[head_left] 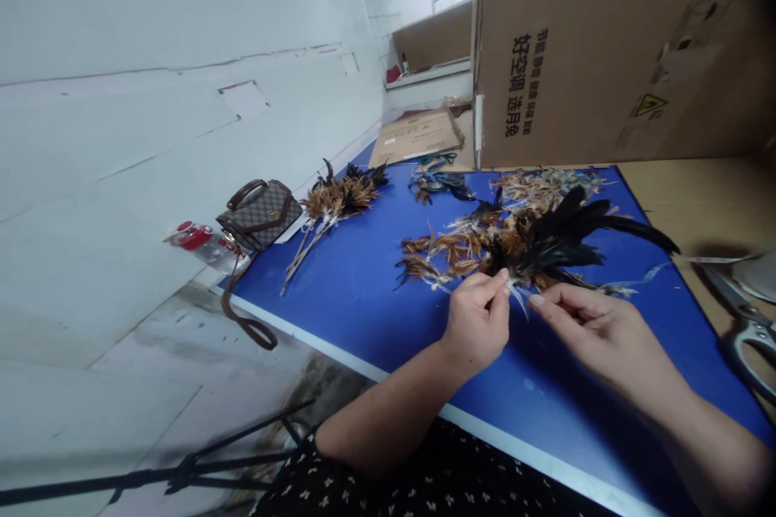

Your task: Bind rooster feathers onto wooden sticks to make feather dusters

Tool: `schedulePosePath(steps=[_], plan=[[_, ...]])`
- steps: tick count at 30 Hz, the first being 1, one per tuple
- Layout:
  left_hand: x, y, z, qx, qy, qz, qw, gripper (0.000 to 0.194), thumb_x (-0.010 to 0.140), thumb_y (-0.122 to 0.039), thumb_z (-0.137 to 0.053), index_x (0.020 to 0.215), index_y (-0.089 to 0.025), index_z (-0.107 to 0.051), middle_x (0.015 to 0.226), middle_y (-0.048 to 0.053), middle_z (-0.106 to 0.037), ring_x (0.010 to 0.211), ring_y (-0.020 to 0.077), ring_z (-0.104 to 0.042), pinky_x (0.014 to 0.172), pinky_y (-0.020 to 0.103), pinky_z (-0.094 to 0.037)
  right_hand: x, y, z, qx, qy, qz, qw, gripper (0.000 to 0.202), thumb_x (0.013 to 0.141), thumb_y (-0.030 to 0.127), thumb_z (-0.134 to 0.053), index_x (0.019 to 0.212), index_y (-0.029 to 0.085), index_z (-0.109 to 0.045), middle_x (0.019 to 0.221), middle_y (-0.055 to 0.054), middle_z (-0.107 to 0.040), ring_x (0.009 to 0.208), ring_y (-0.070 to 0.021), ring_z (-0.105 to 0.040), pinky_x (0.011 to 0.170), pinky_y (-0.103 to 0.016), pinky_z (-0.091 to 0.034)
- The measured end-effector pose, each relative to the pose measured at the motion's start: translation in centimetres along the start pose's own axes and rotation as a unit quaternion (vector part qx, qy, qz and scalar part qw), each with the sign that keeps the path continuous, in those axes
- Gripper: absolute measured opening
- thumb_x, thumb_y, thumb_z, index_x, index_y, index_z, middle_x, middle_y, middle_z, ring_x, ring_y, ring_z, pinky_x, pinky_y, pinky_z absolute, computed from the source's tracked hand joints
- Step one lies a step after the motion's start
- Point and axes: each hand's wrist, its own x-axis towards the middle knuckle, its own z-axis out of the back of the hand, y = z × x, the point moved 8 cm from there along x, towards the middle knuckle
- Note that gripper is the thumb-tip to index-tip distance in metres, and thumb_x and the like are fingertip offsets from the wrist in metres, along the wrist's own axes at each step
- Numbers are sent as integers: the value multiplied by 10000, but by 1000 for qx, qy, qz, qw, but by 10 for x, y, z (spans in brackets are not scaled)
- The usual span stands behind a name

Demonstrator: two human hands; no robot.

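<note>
Left grip (pixel 478 321) is pinching the feathers (pixel 558 238) tight, their length running toward two o'clock; right grip (pixel 597 327) is hovering at its four o'clock, nearly closed, hold unclear.

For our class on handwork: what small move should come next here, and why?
Perhaps the right hand should gather the pale ends, since they splay out below the feathers, whose base the left hand pinches.

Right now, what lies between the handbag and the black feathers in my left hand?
In the head view, from the handbag: the feather bundle on sticks, then blue tabletop, then brown feathers beside the black feathers.
</note>
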Motion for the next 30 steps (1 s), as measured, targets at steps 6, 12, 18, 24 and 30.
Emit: schedulePosePath(steps=[6,12,18,24,30], plan=[[-12,7,-10,56,78,-18,995,308,1011,-166,-521,1143,-104,-792,900,115,-730,850,211,-687,844,375,-612,15,48,-7,-200,181,181,946,243,1019,347,-586,877,240,-753,765,-37,-727,640,-170,-617,619,-301,-390],[-40,-19,-28,19,197,-70,978,268,987,-155,-540,1130,-121,-763,935,136,-728,911,241,-707,885,396,-624,65,60,-18,-259,330,200,885,179,843,192,-695,714,277,-785,702,2,-746,630,-169,-658,635,-296,-407],[-50,-43,7,27,146,-158,976,372,983,-130,-511,1307,-109,-693,1035,168,-770,954,252,-730,900,421,-651,77,10,-31,-150,445,48,882,182,796,375,-764,731,233,-856,678,11,-763,637,-154,-665,624,-246,-449],[-45,-47,16,13,164,-162,973,512,973,-112,-526,1476,-63,-610,1062,178,-769,923,225,-733,865,382,-660,67,0,-42,-61,463,12,884,358,851,519,-749,823,190,-887,751,-12,-785,710,-167,-698,717,-257,-531],[-38,-39,14,-45,178,-109,977,401,949,-114,-571,1307,-105,-752,998,149,-799,866,204,-732,815,370,-648,81,5,-17,-64,429,-9,901,348,749,501,-867,725,154,-856,660,8,-741,643,-137,-663,663,-232,-500]])
